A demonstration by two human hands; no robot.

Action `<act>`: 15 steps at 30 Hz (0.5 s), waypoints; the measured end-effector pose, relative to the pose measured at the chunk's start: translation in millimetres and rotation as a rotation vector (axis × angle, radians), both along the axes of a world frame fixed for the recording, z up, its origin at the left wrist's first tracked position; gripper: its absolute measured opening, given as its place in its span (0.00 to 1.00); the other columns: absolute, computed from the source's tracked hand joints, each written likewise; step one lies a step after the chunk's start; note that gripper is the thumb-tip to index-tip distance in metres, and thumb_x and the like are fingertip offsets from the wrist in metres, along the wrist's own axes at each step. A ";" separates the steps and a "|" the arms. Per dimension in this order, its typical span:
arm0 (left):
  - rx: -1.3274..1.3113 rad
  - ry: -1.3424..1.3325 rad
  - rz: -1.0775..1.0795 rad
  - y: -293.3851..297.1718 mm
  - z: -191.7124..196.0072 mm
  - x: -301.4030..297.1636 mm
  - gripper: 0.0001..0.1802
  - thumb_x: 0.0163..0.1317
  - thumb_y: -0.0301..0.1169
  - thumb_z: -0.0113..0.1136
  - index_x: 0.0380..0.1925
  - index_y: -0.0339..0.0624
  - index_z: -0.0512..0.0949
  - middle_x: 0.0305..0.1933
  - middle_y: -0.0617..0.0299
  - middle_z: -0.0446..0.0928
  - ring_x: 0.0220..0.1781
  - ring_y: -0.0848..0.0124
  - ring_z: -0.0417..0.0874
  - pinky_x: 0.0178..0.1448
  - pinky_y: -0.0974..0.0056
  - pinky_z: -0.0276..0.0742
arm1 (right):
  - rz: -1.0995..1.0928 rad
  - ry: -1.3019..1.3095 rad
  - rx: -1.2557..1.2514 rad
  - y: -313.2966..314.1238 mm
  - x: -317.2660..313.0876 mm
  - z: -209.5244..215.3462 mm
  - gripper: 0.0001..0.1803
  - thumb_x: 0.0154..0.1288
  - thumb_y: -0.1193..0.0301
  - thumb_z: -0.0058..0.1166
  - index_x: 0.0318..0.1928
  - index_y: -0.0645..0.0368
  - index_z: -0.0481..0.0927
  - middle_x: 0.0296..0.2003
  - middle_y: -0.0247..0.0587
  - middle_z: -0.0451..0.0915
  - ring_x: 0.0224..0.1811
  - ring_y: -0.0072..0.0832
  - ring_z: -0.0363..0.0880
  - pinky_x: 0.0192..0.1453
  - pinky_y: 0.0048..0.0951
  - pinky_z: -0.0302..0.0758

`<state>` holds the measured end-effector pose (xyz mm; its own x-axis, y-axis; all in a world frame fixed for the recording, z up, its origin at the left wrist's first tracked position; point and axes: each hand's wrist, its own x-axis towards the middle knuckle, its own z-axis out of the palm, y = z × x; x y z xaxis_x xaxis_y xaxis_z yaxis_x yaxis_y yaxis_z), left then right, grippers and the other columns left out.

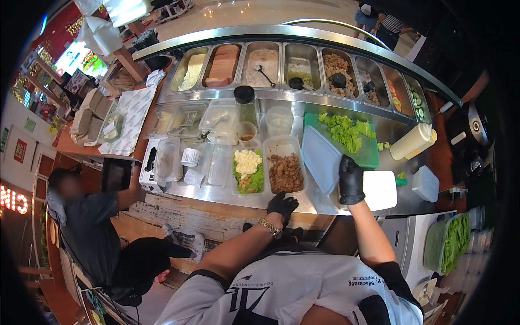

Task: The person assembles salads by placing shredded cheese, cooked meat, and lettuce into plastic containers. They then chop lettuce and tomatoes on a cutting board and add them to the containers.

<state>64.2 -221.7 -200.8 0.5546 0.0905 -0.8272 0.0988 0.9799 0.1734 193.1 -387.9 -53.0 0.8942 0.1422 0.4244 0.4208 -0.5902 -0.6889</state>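
My right hand [351,181], in a black glove, grips the right edge of a translucent blue lid [321,157], which tilts over the steel counter. Under and right of that hand lies a white rectangular container or lid [380,190]. My left hand [282,205], also gloved in black, is at the counter's front edge with fingers apart, by the near end of a clear tub of brown ground meat [285,172]. Whether it touches the tub I cannot tell. Left of the tub stands a clear container of lettuce topped with a pale yellow chopped filling [247,162].
Behind is a row of steel food pans [264,65]. Lettuce [346,132] lies on a green cutting board [374,154]; a cream squeeze bottle [413,142] leans at right. A dark-capped jar [246,103] and clear containers [218,122] stand left. A seated person [89,216] is at left.
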 end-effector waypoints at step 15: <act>0.079 -0.226 -0.229 13.2 108.3 -75.8 0.25 0.64 0.30 0.50 0.61 0.35 0.67 0.63 0.44 0.71 0.67 0.50 0.71 0.70 0.41 0.68 | -0.117 0.541 0.738 -107.3 52.8 -7.8 0.20 0.69 0.75 0.46 0.59 0.68 0.76 0.47 0.41 0.81 0.34 0.22 0.79 0.35 0.25 0.78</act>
<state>-11.6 -208.6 -92.5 0.7364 0.0008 -0.6766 0.2658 0.9192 0.2904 245.9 -495.2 -60.8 0.9888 -0.1024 -0.1083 -0.1028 0.0580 -0.9930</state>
